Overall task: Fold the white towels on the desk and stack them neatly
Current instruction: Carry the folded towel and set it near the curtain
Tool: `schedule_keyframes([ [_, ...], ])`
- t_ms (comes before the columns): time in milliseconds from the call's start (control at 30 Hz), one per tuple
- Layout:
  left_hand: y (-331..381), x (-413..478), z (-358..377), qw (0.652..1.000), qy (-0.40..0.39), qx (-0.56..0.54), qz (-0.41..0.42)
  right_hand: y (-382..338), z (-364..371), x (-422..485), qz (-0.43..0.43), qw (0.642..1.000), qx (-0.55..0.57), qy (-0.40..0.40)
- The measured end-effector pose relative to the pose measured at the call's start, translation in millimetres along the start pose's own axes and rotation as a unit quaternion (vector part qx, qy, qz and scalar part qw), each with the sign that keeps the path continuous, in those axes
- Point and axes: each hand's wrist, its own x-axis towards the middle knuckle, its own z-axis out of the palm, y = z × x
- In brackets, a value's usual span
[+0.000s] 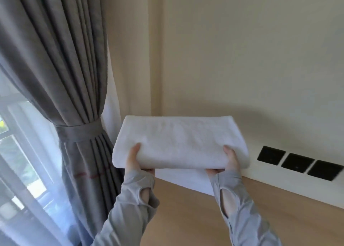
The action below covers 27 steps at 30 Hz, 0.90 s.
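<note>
- White terry cloth is what the head view, the only one given, centres on: a folded towel [180, 141], doubled into a thick oblong, is held in the air above the far left corner of the desk [186, 217], close to the wall.
- The left hand [134, 160] is clamped on the towel's near left corner, with the thumb laid on top and the fingers tucked underneath. The right hand [229, 162] is clamped on the near right corner in the same way. Both wrists are covered by grey sleeves [240, 195].
- A second white layer [184, 179] is seen lying on the desk directly beneath the held towel, against the wall. It is judged to be a towel already laid down. Most of it is hidden, so its folds cannot be made out.
- Folding of the held towel is judged complete, since its edges are closed and its top is smooth. The step in hand is taken to be the stacking.
- For the next move, the towel would have to be lowered level onto the lower layer, with its long edge kept parallel to the wall and its corners matched. The fingers beneath would then have to be slid out without the folds being dragged open.
- A grey curtain [61, 78], gathered by a tie, is seen to the left. Three black wall plates [296, 163] are set low on the wall to the right.
</note>
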Motion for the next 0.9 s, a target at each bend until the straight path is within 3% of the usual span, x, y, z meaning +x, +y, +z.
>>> schedule_keyframes([
  [233,-32.6,40.9,41.1,0.997,-0.027,0.047,-0.051,-19.7,-11.8,36.2,-0.069,0.996,0.055,0.021],
  [700,-64.5,132.0,81.7,0.991,-0.013,0.099,-0.085,-12.5,-10.7,117.1,-0.065,0.990,0.107,0.057],
  [900,-64.2,169.9,92.7,0.989,-0.047,0.091,-0.110,-3.1,0.5,148.7,-0.095,0.984,0.121,0.087],
])
